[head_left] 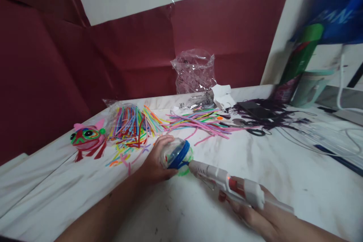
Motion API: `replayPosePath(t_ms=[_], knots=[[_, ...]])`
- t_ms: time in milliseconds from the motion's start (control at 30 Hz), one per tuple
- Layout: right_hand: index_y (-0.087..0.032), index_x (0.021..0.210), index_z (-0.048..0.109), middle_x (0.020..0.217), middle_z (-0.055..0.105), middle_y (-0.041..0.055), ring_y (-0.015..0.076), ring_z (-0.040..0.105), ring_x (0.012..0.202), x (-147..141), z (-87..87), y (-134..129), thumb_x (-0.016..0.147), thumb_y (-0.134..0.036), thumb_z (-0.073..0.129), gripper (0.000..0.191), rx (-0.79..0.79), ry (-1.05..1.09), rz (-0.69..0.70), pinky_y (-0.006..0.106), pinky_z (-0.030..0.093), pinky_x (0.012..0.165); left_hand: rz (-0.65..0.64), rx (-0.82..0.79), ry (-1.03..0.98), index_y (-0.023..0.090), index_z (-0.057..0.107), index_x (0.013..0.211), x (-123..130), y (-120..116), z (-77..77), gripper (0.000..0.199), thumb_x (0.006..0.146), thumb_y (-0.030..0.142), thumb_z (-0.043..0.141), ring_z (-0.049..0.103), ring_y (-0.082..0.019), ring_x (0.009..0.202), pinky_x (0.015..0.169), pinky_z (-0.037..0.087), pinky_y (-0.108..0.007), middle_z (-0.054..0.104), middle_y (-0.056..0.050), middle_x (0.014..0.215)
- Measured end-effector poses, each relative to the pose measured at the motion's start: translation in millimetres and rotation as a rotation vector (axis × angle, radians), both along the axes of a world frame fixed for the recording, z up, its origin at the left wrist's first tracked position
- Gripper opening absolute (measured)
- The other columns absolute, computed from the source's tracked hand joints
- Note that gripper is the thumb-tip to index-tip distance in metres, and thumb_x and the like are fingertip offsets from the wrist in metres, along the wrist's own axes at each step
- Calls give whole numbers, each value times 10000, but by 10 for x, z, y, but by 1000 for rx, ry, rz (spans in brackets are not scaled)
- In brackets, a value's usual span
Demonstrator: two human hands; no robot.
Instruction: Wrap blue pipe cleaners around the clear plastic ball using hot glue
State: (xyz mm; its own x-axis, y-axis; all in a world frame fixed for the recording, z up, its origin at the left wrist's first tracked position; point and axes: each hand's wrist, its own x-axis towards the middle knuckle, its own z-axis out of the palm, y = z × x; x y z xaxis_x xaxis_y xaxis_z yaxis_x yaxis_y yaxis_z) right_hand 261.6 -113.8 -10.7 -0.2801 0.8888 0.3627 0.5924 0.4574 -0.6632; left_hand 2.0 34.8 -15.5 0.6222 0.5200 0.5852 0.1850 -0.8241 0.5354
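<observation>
A clear plastic ball (pixel 170 152) with a blue band around it and green edging stands low over the white marbled table (pixel 215 211). My left hand (pixel 160 160) is wrapped round the ball's left side, thumb along its lower edge. From the right, my right hand (pixel 244 206) grips a white glue gun (pixel 211 172), a small orange light glowing on its body. The gun's nozzle points left and is at the ball's blue band; whether it touches cannot be made out. Part of the right hand's fingers is hidden behind the gun.
A pink and red animal-faced craft (pixel 89 139) sits at the left. Colourful pipe cleaners (pixel 127 123) lie behind the ball, near a clear plastic bag (pixel 195 72). Dark threads (pixel 266 113), a pale green cup (pixel 310 87) and a green cylinder (pixel 300 58) are at the back right.
</observation>
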Motion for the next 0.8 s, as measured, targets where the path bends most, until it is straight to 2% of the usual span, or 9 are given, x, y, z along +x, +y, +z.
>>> replayPosePath(t_ms=[133,267,367,500,567,633,733,800], knots=[[-212,934,674,825,732,69,204,698,727,-1,-49,-5,858,-328,460,255,14,46,-63,274,584,688,9,-24,16,217,424,1261,8,-29,38,722,677,557,676,386,-339,1243,1060,284,-527,428,-144,1258],[-216,859,663,741,725,47,185,692,656,-27,-11,-4,856,-304,437,243,37,100,-41,241,584,623,1,-21,11,223,426,1259,12,-31,45,718,671,540,689,398,-332,1238,1058,300,-524,434,-140,1257],[-220,906,663,827,734,67,206,700,734,-42,35,-19,847,-319,458,235,11,99,-46,252,586,656,7,-6,-2,225,426,1260,17,-17,29,727,666,554,686,398,-331,1237,1053,308,-525,436,-136,1255],[-221,986,649,925,730,80,219,694,824,-45,43,-36,850,-320,469,246,-61,65,23,253,581,700,11,16,-6,226,419,1265,21,-7,11,733,668,565,678,401,-327,1230,1049,313,-525,439,-134,1247],[-220,990,648,921,730,77,217,693,829,-40,19,-32,855,-326,460,255,-24,75,-24,261,576,719,12,20,-4,224,417,1266,21,-7,5,732,672,567,673,399,-327,1229,1050,310,-525,436,-134,1248],[-219,948,651,846,728,64,201,694,753,-30,-10,-16,863,-324,442,249,13,88,-58,257,576,682,17,16,0,221,415,1269,17,-4,-1,737,673,571,671,393,-331,1234,1053,302,-529,428,-139,1254],[-211,862,640,666,683,33,163,648,560,-7,-49,22,876,-310,407,254,38,75,-41,219,543,524,14,12,0,221,413,1271,10,3,-11,743,671,575,671,391,-330,1236,1057,295,-530,423,-141,1257],[-208,853,632,603,639,18,149,608,499,11,-76,47,889,-321,387,273,62,66,-52,208,504,460,9,10,-4,221,416,1267,8,7,-12,735,673,571,671,394,-328,1234,1057,295,-531,428,-140,1254]])
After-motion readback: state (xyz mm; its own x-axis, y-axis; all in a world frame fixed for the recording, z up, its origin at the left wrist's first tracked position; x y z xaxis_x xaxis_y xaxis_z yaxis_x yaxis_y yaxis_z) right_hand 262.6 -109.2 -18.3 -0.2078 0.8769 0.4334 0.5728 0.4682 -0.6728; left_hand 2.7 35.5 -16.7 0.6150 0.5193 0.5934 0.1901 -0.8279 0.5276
